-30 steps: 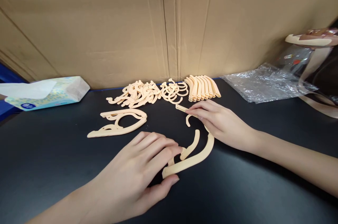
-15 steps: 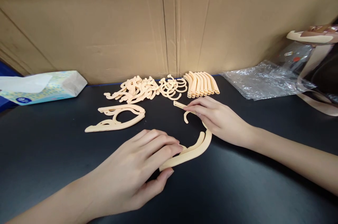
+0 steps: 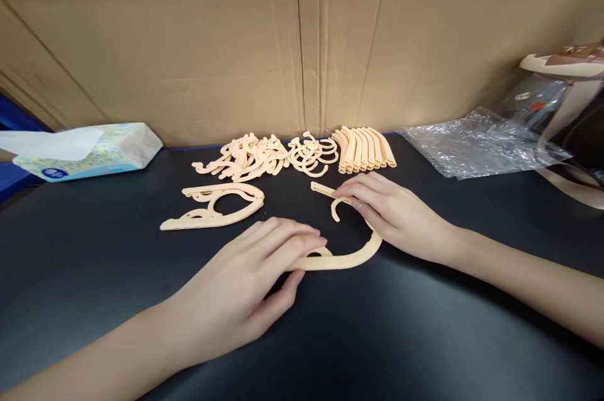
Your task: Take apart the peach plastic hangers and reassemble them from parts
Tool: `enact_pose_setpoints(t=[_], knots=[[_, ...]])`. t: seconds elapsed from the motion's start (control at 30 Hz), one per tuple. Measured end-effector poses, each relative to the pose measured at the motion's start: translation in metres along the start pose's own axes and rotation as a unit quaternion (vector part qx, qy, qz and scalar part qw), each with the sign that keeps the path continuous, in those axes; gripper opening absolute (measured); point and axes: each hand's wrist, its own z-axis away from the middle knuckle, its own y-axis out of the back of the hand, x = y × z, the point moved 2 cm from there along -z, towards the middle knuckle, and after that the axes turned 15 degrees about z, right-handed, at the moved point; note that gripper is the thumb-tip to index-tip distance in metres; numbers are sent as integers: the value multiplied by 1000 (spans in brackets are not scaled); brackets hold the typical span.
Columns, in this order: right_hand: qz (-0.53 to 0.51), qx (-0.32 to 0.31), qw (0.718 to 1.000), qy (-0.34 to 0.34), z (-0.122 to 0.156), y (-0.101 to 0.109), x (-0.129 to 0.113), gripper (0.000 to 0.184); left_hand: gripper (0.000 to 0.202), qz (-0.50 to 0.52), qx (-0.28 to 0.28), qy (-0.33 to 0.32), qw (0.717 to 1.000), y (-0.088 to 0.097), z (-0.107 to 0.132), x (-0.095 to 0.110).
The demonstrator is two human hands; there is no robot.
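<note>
My left hand (image 3: 250, 278) lies on the black table (image 3: 425, 338), fingers and thumb pinched on the near end of a curved cream plastic hanger piece (image 3: 346, 257). My right hand (image 3: 394, 212) presses its fingers on the piece's far end, beside a small hook (image 3: 335, 209) and a short bar (image 3: 323, 189). The long arm of the piece lies nearly flat between both hands. A finished cream hanger (image 3: 214, 207) rests on the table to the left of my hands.
Along a cardboard wall (image 3: 292, 42) lie heaps of cream parts: curved arms (image 3: 245, 162), ring hooks (image 3: 311, 157) and a row of bars (image 3: 365, 150). A tissue pack (image 3: 89, 150) lies far left. Crumpled clear plastic (image 3: 476, 146) and a bag (image 3: 566, 105) lie at right.
The two curved arms, spread apart a second ago, have been brought together into one flat arc. My left hand slid up and inward with them; my right hand kept its place.
</note>
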Motion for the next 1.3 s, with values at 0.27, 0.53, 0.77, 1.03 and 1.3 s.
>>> enact_pose_setpoints(t=[0.27,0.53,0.77,1.03,1.3], knots=[[7,1,1000,4,0,0,-2,29,30,-8,64,75,995,2,0,-12],[8,-9,1000,0,1,1,-3,29,25,-25,128,178,975,2,3,-21],[15,-12,1000,-9,3,1,-5,31,11,-50,117,183,975,6,0,-14],[-4,-28,999,33,3,7,-10,39,13,-42,78,80,993,6,0,-10],[18,-33,998,57,3,4,-14,35,23,-37,54,88,994,6,-2,-11]])
